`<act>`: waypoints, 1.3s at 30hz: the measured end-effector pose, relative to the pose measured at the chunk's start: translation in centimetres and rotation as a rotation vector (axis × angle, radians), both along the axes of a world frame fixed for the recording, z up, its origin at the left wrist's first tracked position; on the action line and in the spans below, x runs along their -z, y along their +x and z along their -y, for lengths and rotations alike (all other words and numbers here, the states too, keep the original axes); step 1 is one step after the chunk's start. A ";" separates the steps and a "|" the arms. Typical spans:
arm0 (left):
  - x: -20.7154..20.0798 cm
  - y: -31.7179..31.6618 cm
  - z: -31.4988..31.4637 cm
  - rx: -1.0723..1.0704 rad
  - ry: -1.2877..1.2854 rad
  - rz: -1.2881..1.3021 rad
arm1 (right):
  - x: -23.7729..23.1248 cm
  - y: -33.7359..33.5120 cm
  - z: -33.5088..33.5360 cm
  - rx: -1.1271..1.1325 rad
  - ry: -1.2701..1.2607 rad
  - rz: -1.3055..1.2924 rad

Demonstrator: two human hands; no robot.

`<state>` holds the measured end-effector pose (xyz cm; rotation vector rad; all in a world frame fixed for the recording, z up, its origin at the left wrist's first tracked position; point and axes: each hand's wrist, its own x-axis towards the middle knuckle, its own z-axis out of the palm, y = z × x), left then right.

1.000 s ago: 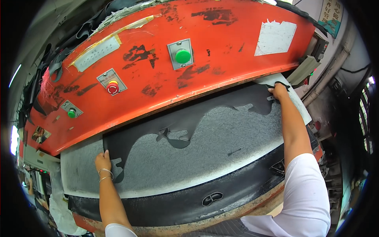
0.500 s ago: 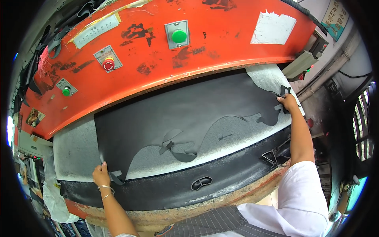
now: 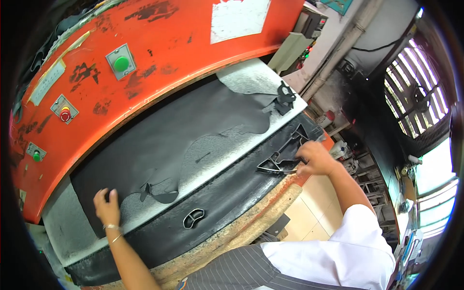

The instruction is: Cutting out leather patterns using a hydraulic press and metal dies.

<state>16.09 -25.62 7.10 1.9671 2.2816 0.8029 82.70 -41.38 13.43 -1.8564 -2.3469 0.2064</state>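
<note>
A large dark grey leather-like sheet (image 3: 159,128) with a scalloped, cut-out near edge lies on the white cutting board (image 3: 244,79). Over the sheet's left part is my left hand (image 3: 107,207), its thumb and fingers apart and nothing in them. At the right, on the black front strip, lies an angular metal cutting die (image 3: 275,167) with inner divisions. My right hand (image 3: 318,158) curls its fingers and thumb round the near right end of this die; the fingertips are partly hidden. A smaller curved cutting die (image 3: 194,218) rests on the strip between my hands.
The orange-red press beam (image 3: 159,58) spans the far side, with a green button (image 3: 121,64) and a red stop button (image 3: 65,114). Crumpled dark scrap (image 3: 285,99) sits at the board's right end. The worn table edge (image 3: 227,241) runs before me.
Both hands have let go of the sheet. My right hand has come nearer to the angular die, and my left hand has lifted over the sheet. The view has turned right.
</note>
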 end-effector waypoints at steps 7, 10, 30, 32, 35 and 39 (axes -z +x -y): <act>-0.3 13.5 6.5 0.626 -0.257 0.050 | 1.7 -0.2 1.8 -0.113 0.026 0.260; -1.0 12.8 13.9 0.809 -0.360 0.193 | 2.4 1.8 5.0 -0.148 0.025 0.322; -2.4 -12.8 24.4 0.216 -0.144 0.254 | -4.2 -50.2 -4.3 -0.439 0.122 -0.176; -2.3 -15.7 23.1 0.196 -0.028 0.284 | -2.1 -56.7 -6.3 -0.480 0.101 -0.149; -2.1 -19.2 20.1 0.219 0.034 0.337 | 0.7 -62.3 -8.6 -0.548 0.146 -0.136; -1.1 -21.9 15.5 0.246 0.027 0.406 | 3.1 -64.9 -10.0 -0.542 0.152 -0.015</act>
